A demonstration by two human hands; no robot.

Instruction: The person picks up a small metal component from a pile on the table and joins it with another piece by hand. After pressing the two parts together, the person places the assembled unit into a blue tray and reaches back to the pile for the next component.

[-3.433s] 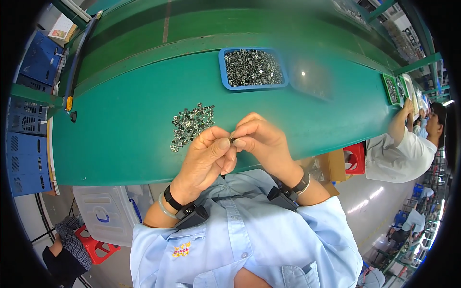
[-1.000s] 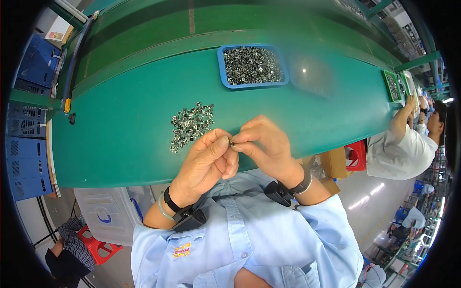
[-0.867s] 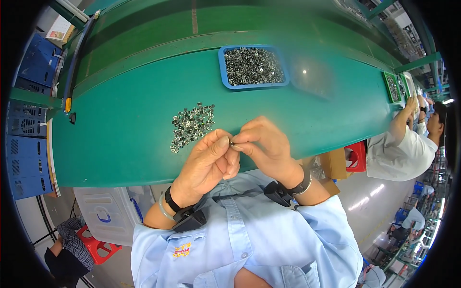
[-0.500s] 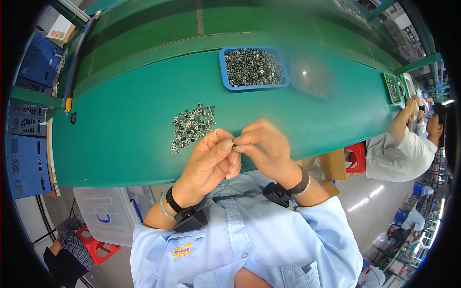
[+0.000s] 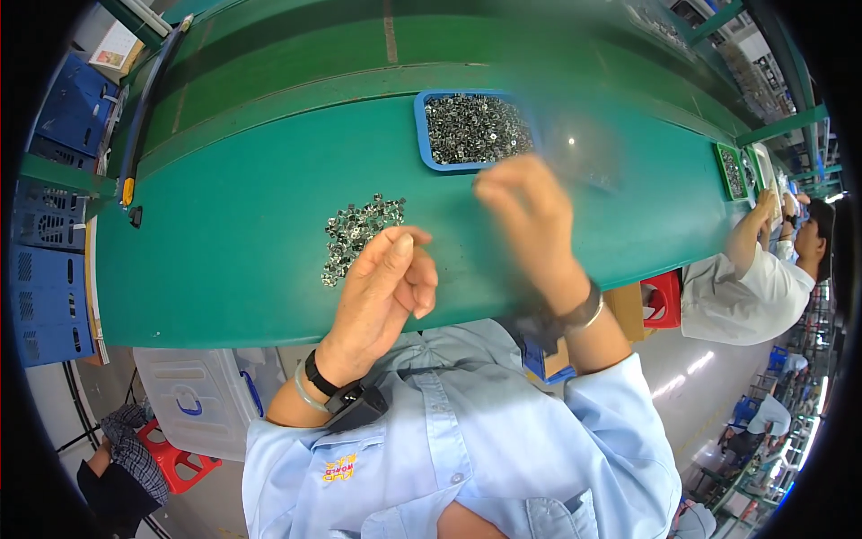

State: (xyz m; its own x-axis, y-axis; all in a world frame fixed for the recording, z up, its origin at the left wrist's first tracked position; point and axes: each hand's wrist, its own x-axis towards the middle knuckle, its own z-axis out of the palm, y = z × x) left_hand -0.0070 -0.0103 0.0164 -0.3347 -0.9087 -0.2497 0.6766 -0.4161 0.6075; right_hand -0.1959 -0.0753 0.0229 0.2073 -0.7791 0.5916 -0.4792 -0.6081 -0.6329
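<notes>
My left hand (image 5: 382, 283) is raised over the bench's near edge, just right of a pile of small metal parts (image 5: 355, 234). Its fingers curl in and the thumb lies against the forefinger; whether anything small is held there cannot be seen. Smeared by motion, my right hand (image 5: 530, 211) is over the green bench top, just below a blue tray (image 5: 420, 135) filled with similar small shiny and dark parts. Its thumb and forefinger point toward the tray's lower edge, and the blur hides whether they hold something.
A clear plastic storage box (image 5: 193, 404) stands below the bench at the left, near a red stool (image 5: 175, 454). Blue crates (image 5: 54, 305) are stacked at the far left. A co-worker (image 5: 750, 287) sits at the right by a green tray (image 5: 729, 171).
My hands were together with a tiny dark piece at the fingertips. The right hand has moved up and right toward the blue tray; the left has stayed about where it was.
</notes>
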